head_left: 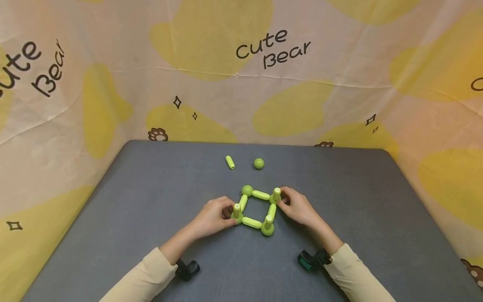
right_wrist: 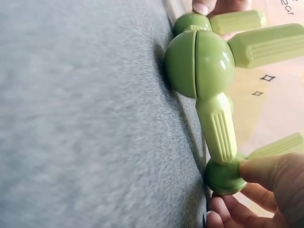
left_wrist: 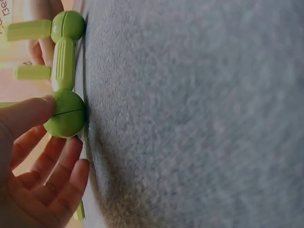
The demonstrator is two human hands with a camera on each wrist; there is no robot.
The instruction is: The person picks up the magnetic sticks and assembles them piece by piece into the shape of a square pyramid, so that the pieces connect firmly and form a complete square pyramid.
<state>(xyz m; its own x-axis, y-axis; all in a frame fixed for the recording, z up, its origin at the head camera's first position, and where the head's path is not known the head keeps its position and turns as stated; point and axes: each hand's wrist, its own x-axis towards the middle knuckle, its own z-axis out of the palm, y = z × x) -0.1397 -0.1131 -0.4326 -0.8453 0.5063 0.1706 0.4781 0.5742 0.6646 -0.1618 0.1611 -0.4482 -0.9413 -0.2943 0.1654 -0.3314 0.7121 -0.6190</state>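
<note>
A square frame of light green rods [head_left: 252, 222] and darker green balls lies flat on the table. Upright rods rise from three of its corner balls, while the back-left ball [head_left: 247, 190] has a bare top. My left hand [head_left: 215, 214] pinches the left corner ball [left_wrist: 66, 114] between thumb and fingers. On the far right corner, my right hand [head_left: 298, 205] grips another ball [right_wrist: 224, 178] the same way. The front ball [head_left: 267, 229], with its upright rod [head_left: 268, 221], is untouched between the hands.
Behind the frame, a loose rod [head_left: 230, 162] and a loose ball [head_left: 258, 163] lie on the grey table [head_left: 170, 176]. A printed cloth [head_left: 211, 96] hangs along the table's back and sides. Each wrist wears a dark strapped device [head_left: 187, 269].
</note>
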